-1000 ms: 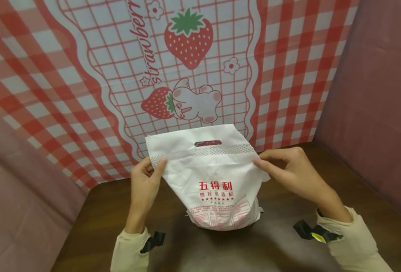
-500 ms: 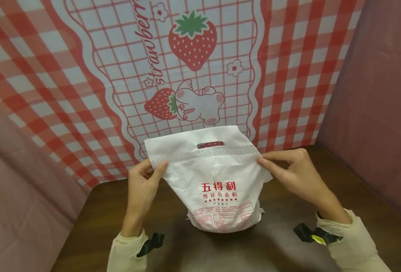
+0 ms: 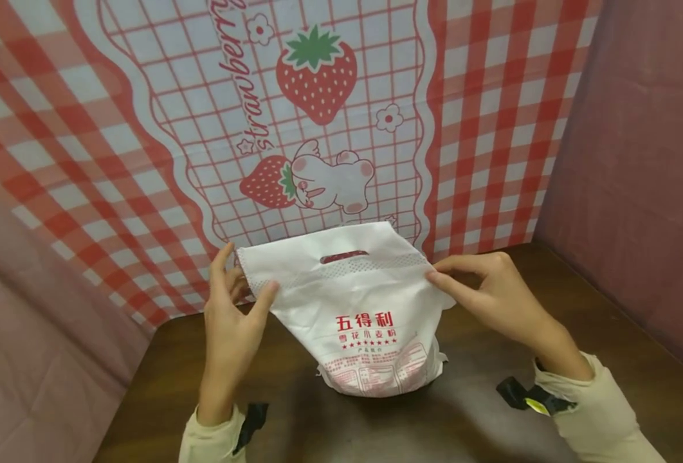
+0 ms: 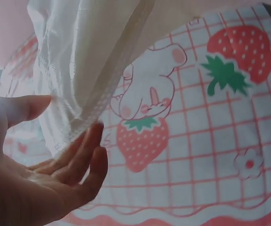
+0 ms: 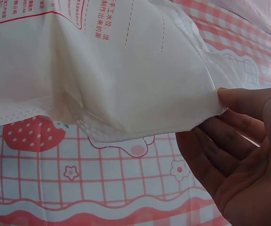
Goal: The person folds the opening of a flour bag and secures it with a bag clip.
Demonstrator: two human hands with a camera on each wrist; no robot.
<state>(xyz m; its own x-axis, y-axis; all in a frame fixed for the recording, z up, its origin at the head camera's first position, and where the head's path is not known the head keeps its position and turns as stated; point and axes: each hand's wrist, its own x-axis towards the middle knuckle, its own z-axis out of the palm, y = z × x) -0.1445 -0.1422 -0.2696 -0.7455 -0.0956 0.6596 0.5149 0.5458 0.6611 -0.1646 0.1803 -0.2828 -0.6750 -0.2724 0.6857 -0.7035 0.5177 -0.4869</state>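
A white flour bag (image 3: 364, 289) with red print stands on the table in the head view, its flat top with a cut-out handle slot leaning toward the backdrop. My right hand (image 3: 500, 299) pinches its upper right edge between thumb and fingers; the right wrist view shows this grip on the bag corner (image 5: 173, 94). At the upper left edge, my left hand (image 3: 231, 328) has its thumb in front and its loosely bent fingers behind. In the left wrist view, thumb and fingers of the left hand (image 4: 41, 165) stand apart around the bag's edge (image 4: 74, 94).
A dark wooden table (image 3: 474, 411) lies under the bag. Behind it hangs a red-and-white checked cloth (image 3: 492, 128) with strawberry prints. Pink curtains (image 3: 637, 161) flank both sides. Dark straps with small devices (image 3: 535, 395) sit on the wrists.
My left hand has loosened from the bag's left edge, its fingers spreading and shifting slightly left. The bag's top has sunk a little. The right hand keeps its pinch.
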